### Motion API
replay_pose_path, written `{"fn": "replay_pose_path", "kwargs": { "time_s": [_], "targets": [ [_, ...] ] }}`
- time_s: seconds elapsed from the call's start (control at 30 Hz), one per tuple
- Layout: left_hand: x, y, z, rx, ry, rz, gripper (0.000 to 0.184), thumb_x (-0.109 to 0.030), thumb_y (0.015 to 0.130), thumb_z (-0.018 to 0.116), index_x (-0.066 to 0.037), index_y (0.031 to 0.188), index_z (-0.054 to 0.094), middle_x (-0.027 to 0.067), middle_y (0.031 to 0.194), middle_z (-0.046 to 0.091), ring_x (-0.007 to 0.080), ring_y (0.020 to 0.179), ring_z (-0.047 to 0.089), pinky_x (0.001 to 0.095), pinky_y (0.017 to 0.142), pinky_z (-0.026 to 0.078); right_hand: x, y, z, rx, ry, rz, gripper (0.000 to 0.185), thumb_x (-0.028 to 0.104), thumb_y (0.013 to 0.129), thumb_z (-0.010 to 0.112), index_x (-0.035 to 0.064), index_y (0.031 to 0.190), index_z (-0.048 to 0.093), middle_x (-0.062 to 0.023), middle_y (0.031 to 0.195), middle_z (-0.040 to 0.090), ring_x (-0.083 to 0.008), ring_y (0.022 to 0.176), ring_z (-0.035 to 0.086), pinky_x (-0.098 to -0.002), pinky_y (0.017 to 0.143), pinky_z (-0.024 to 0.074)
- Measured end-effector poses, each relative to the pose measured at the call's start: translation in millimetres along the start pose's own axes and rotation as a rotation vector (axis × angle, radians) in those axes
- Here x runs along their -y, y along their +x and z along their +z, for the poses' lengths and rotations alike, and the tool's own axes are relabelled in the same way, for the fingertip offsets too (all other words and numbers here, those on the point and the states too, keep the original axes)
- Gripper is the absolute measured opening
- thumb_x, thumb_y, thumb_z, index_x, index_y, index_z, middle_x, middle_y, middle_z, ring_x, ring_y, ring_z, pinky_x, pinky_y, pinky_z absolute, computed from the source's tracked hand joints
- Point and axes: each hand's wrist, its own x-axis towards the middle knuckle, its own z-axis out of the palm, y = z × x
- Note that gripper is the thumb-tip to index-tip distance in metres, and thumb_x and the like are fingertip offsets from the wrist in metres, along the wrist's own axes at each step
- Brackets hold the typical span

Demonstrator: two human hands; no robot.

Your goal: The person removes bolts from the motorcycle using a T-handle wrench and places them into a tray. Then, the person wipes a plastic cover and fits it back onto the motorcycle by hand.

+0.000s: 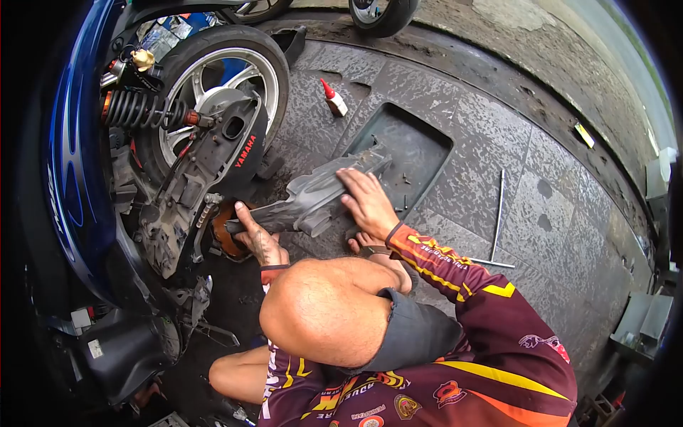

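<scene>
A dusty grey plastic scooter cover (313,191), long and ridged, lies slantwise in front of my knee. My left hand (262,236) grips its narrow left end, thumb on top and the other fingers partly hidden. On the cover's right part rests my right hand (368,203), its fingers stretched out over the surface. The far end of the cover overlaps a shallow black tray (416,132) that has a few small screws in it. Close to my left hand is an orange-brown round part (226,231), partly covered.
A partly stripped blue scooter (67,156) stands at left, showing its rear wheel (274,64), spring shock absorber (146,110) and Yamaha-marked engine case (245,151). A red-capped bottle (334,99) stands behind the tray. A metal T-handle wrench (498,217) lies right; metal boxes (644,324) sit farther right.
</scene>
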Motion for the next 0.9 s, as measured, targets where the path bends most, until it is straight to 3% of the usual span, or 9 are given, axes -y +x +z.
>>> {"fn": "replay_pose_path", "kwargs": {
  "time_s": [0.1, 0.17, 0.23, 0.33, 0.5, 0.7, 0.77, 0.8, 0.9],
  "targets": [
    [7, 10, -2, -0.141, 0.036, -0.053, 0.104, -0.069, 0.072, 0.064, -0.004, 0.14, 0.018, 0.0165, 0.141, 0.034, 0.032, 0.126, 0.041, 0.0612, 0.105, 0.026, -36, -13, 15, -0.083, -0.022, 0.209, 0.065, 0.03, 0.094, 0.048, 0.0023, 0.146, 0.021, -0.0195, 0.15, 0.024, -0.0306, 0.142, 0.018, -0.0494, 0.113, 0.0162],
    [7, 20, -7, -0.007, -0.048, -0.063, 0.107, -0.071, 0.07, 0.064, -0.003, 0.14, 0.018, 0.0157, 0.139, 0.036, 0.0315, 0.126, 0.042, 0.0614, 0.105, 0.026, -4, -28, 14, 0.062, 0.064, 0.034, 0.071, 0.031, 0.092, 0.051, 0.0002, 0.146, 0.017, -0.0223, 0.151, 0.018, -0.0333, 0.143, 0.014, -0.0485, 0.114, 0.0154],
    [0, 8, 2, -0.159, 0.04, -0.072, 0.095, -0.07, 0.076, 0.057, -0.009, 0.143, 0.03, 0.0162, 0.142, 0.036, 0.0324, 0.128, 0.039, 0.059, 0.107, 0.023, 18, -31, 4, 0.063, 0.089, -0.082, 0.062, 0.026, 0.09, 0.053, 0.001, 0.141, 0.029, -0.0202, 0.146, 0.029, -0.0346, 0.138, 0.025, -0.048, 0.113, 0.0188],
    [1, 9, -3, -0.033, 0.015, -0.009, 0.104, -0.069, 0.072, 0.064, -0.004, 0.139, 0.021, 0.0151, 0.134, 0.042, 0.029, 0.12, 0.048, 0.0586, 0.102, 0.032, -28, -14, 9, -0.218, 0.089, 0.159, 0.047, 0.019, 0.086, 0.055, 0.0009, 0.128, 0.045, -0.0195, 0.132, 0.044, -0.0364, 0.127, 0.038, -0.0491, 0.108, 0.025],
    [-3, 5, 5, -0.112, 0.047, -0.042, 0.106, -0.07, 0.071, 0.063, -0.005, 0.141, 0.019, 0.0162, 0.136, 0.04, 0.0301, 0.122, 0.046, 0.0579, 0.103, 0.031, 31, -25, 7, -0.02, 0.205, -0.146, 0.045, 0.027, 0.09, 0.055, 0.0033, 0.127, 0.046, -0.0149, 0.132, 0.043, -0.0326, 0.128, 0.038, -0.0519, 0.111, 0.0217],
    [15, 23, -14, -0.038, 0.102, 0.014, 0.114, -0.072, 0.07, 0.063, 0.002, 0.141, 0.014, 0.0185, 0.139, 0.037, 0.0308, 0.126, 0.042, 0.0581, 0.107, 0.026, -25, -9, 9, -0.186, 0.112, 0.059, 0.041, 0.022, 0.088, 0.056, 0.004, 0.124, 0.048, -0.0161, 0.129, 0.046, -0.034, 0.126, 0.039, -0.0521, 0.109, 0.0227],
    [15, 25, -13, -0.008, -0.033, -0.091, 0.098, -0.07, 0.073, 0.061, -0.013, 0.144, 0.024, 0.0176, 0.146, 0.026, 0.0362, 0.133, 0.033, 0.0653, 0.105, 0.023, 17, -16, 9, -0.052, 0.198, -0.114, 0.044, 0.024, 0.088, 0.056, 0.0036, 0.126, 0.047, -0.0167, 0.131, 0.044, -0.0334, 0.127, 0.039, -0.0519, 0.11, 0.0225],
    [13, 23, -8, -0.14, -0.005, -0.114, 0.098, -0.069, 0.074, 0.061, -0.014, 0.145, 0.023, 0.0166, 0.147, 0.026, 0.0364, 0.133, 0.032, 0.0657, 0.106, 0.019, 34, -18, 10, 0.02, 0.209, -0.188, 0.047, 0.026, 0.088, 0.057, 0.0036, 0.127, 0.046, -0.0164, 0.132, 0.043, -0.0324, 0.128, 0.038, -0.0519, 0.11, 0.0221],
    [0, 5, -1, -0.073, 0.021, -0.086, 0.098, -0.069, 0.075, 0.06, -0.011, 0.145, 0.022, 0.0157, 0.147, 0.025, 0.0361, 0.134, 0.03, 0.0661, 0.106, 0.016, 17, -10, 11, -0.036, 0.135, -0.141, 0.043, 0.024, 0.088, 0.057, 0.0067, 0.127, 0.048, -0.0141, 0.129, 0.046, -0.0314, 0.127, 0.039, -0.0523, 0.11, 0.0206]
  ]
}}
